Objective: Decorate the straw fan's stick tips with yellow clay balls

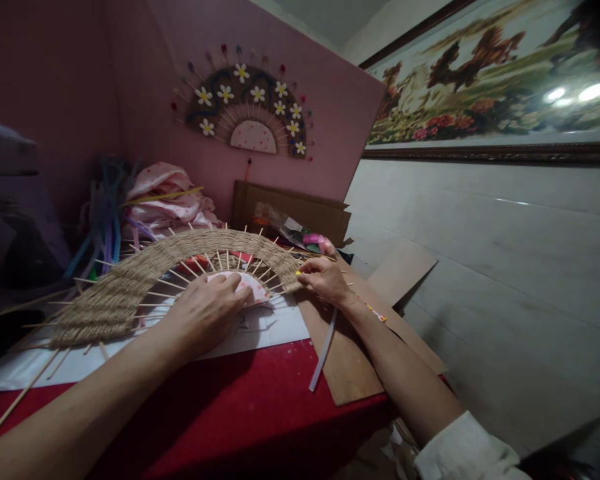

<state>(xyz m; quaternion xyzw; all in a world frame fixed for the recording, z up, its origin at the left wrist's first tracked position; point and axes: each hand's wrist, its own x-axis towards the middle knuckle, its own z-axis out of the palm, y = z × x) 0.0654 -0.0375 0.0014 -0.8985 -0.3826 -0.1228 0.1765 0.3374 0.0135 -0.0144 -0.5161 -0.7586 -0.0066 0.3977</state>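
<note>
A half-round fan of thin wooden sticks with a woven straw band [145, 267] lies on the table. Its hub is a pink dotted half-disc [253, 285]. My left hand [205, 313] presses flat on that hub. My right hand [325, 279] pinches the right end of the woven band with fingertips together, where stick tips poke out. A pale strip [325, 353] hangs down below my right wrist.
A red cloth [240, 400] covers the table, with a white sheet [260, 330] and brown cardboard [350, 360] on it. A finished flowered fan [247, 110] hangs on the pink wall. Pink fabric [165, 197], coloured strips and a plastic bag [293, 230] lie behind. A framed picture [495, 87] hangs at the right.
</note>
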